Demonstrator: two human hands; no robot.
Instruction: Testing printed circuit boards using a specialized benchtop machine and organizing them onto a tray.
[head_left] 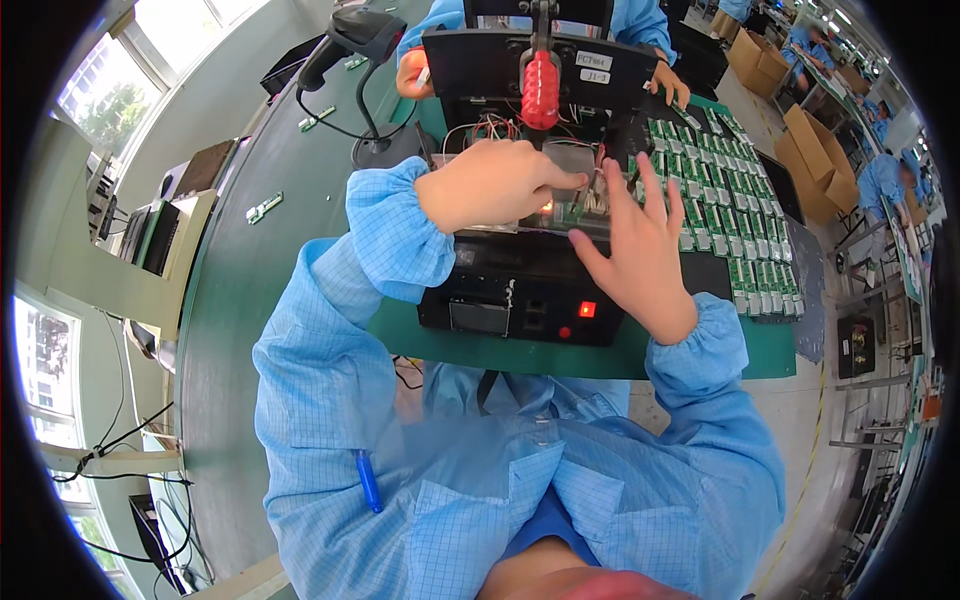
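A black test fixture (470,270) with a lit red switch stands on the green mat before me. Above its clear-topped bed is my left hand (490,185), bent at the wrist, one finger stretched right and the others curled under. What those curled fingers hold, if anything, is hidden. Spread fingers of my right hand (640,245) rest over the fixture's right side, holding nothing I can see. Between the hands a small light glows near a small green part. A red-handled toggle clamp (541,90) rises behind them, with thin wires around its base.
Rows of small green circuit boards (740,200) cover the right of the table. A barcode scanner (365,45) on a stand is at the back left, and a loose board (264,207) lies left. Opposite, behind a black monitor (480,60), a co-worker's hand (672,82) reaches the boards.
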